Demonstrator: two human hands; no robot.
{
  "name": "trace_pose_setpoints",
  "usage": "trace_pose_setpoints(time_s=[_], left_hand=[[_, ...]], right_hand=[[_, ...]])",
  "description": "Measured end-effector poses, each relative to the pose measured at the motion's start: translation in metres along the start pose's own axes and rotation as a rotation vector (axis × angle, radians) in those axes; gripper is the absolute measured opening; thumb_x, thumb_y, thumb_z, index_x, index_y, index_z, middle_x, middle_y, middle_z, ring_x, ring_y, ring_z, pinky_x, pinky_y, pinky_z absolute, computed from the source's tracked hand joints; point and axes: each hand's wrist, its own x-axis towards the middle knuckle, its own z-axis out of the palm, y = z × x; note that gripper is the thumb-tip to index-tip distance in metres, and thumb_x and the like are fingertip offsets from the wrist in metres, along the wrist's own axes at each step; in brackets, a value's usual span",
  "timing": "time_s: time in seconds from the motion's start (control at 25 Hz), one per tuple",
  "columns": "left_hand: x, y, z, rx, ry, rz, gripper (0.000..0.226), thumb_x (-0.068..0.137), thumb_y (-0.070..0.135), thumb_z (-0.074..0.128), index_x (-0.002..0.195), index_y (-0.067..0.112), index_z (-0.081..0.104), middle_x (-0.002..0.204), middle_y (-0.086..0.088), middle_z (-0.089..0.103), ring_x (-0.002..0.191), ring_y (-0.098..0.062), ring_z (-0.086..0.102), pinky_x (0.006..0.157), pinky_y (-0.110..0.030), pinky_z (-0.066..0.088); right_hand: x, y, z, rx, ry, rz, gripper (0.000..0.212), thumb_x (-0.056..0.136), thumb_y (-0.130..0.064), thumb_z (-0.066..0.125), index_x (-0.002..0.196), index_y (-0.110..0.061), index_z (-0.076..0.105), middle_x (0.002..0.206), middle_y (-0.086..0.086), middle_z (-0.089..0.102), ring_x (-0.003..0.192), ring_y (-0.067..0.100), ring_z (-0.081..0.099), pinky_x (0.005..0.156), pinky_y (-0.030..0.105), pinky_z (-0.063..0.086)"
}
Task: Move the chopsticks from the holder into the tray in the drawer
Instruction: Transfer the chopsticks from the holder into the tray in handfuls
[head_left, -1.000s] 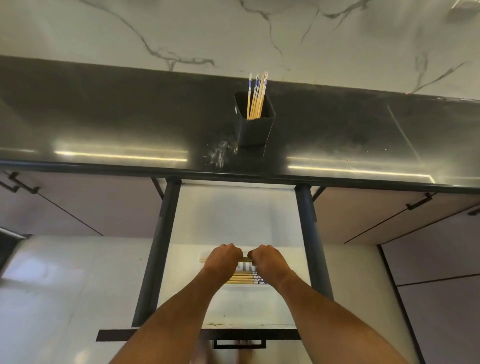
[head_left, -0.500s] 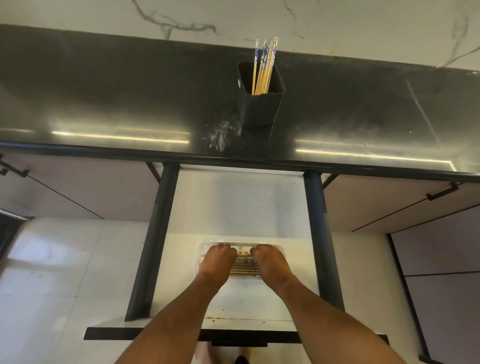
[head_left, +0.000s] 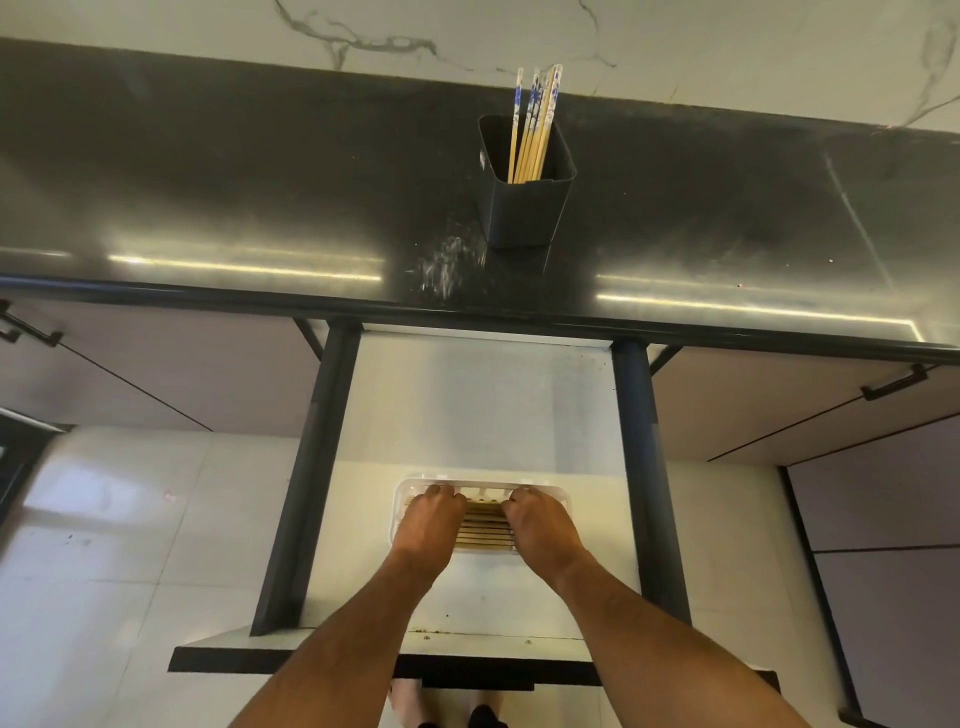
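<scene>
- Pale wooden chopsticks with blue-and-white patterned tops are standing, about six, in one black holder on the worktop, at 12 o'clock from the hands.
- More chopsticks are lying side by side in one clear tray in the open drawer.
- Left hand and right hand are resting on them, fingers curled down; cannot tell whether they are gripping.

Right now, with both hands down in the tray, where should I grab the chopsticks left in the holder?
Pinch the blue-patterned tops of the chopsticks, coming from above. They stand nearly upright, leaning back-right, well clear of the holder rim; the lower ends are hidden inside.
</scene>
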Motion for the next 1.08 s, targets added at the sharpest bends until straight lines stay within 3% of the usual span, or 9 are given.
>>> trace_pose_setpoints(time_s=[0.12,0.36,0.56,0.8,0.88,1.08], left_hand=[[0.000,0.000,0.000,-0.062,0.028,-0.014,0.026,0.093,0.006,0.063,0.119,0.008,0.067,0.122,-0.010,0.065,0.110,-0.024,0.062,0.094,-0.035,0.054],[-0.002,0.001,0.001,-0.092,0.052,-0.025,0.031,0.090,0.007,0.069,0.120,0.013,0.066,0.123,-0.005,0.065,0.111,-0.018,0.062,0.094,-0.028,0.055],[-0.008,0.005,-0.003,-0.018,0.086,0.031,0.033,0.089,0.011,0.070,0.122,0.012,0.063,0.123,-0.006,0.065,0.113,-0.020,0.061,0.097,-0.031,0.053],[-0.017,0.008,-0.029,0.013,0.188,0.078,0.015,0.098,0.023,0.061,0.109,0.013,0.065,0.105,-0.003,0.068,0.093,-0.020,0.063,0.083,-0.032,0.054],[-0.016,0.008,-0.041,0.002,0.261,0.096,0.021,0.102,0.027,0.054,0.113,0.013,0.064,0.109,-0.004,0.068,0.097,-0.021,0.063,0.089,-0.031,0.051],[-0.004,0.009,-0.100,0.067,0.436,0.148,0.034,0.099,0.032,0.061,0.123,0.008,0.064,0.119,-0.009,0.069,0.108,-0.026,0.065,0.102,-0.037,0.050]], right_hand=[[0.000,-0.001,0.001,0.003,-0.001,-0.005,0.028,0.099,-0.016,0.059,0.125,-0.013,0.069,0.126,0.007,0.068,0.113,0.021,0.064,0.100,0.032,0.053],[-0.003,-0.002,-0.003,-0.008,0.011,-0.007,0.030,0.093,-0.006,0.058,0.122,-0.011,0.067,0.124,0.009,0.068,0.113,0.023,0.063,0.098,0.033,0.053],[-0.008,-0.004,-0.011,-0.020,0.048,-0.008,0.027,0.094,-0.014,0.061,0.121,-0.012,0.066,0.121,0.008,0.069,0.108,0.024,0.065,0.096,0.033,0.053],[-0.021,-0.005,-0.028,0.002,0.156,0.003,0.024,0.102,-0.029,0.054,0.118,-0.013,0.063,0.115,0.006,0.068,0.100,0.020,0.063,0.087,0.029,0.052],[-0.024,-0.007,-0.038,0.022,0.201,0.014,0.029,0.104,-0.033,0.052,0.123,-0.014,0.062,0.119,0.005,0.068,0.104,0.019,0.063,0.091,0.028,0.052],[-0.018,-0.016,-0.094,-0.002,0.332,0.016,0.044,0.104,-0.040,0.051,0.139,-0.013,0.054,0.138,0.006,0.061,0.122,0.021,0.060,0.108,0.029,0.045]])
